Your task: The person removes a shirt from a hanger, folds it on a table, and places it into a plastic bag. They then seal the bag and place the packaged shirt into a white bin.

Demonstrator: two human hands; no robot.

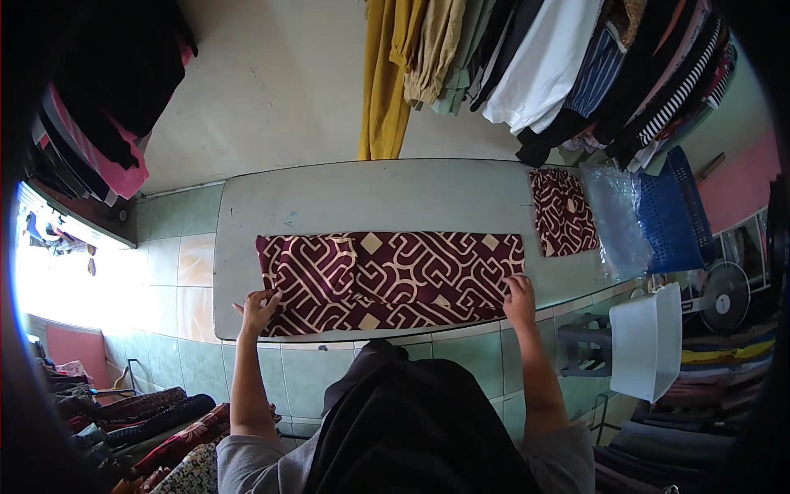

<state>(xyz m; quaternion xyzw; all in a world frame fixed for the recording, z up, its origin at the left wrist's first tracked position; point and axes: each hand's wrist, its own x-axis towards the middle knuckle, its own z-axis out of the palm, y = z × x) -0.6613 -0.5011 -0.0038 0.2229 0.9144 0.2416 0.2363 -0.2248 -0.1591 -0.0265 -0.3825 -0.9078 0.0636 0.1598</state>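
Note:
A long folded cloth (436,272), maroon with cream geometric lines, lies across the table in front of me. Its left part carries an extra folded layer (317,267) of the same print. My left hand (259,309) pinches the cloth's lower left edge, one finger sticking out to the side. At the opposite end, my right hand (518,298) has its fingers closed on the right edge. Further right lies a smaller folded bundle (565,212) in the same print, beside a clear plastic bag (617,218).
The pale table (378,193) stands against a wall. A blue basket (679,214) is at its right end. Below it are a white container (646,342), a dark stool (584,350) and a fan (724,296). Clothes (543,66) hang above; piled fabrics (164,428) lie lower left.

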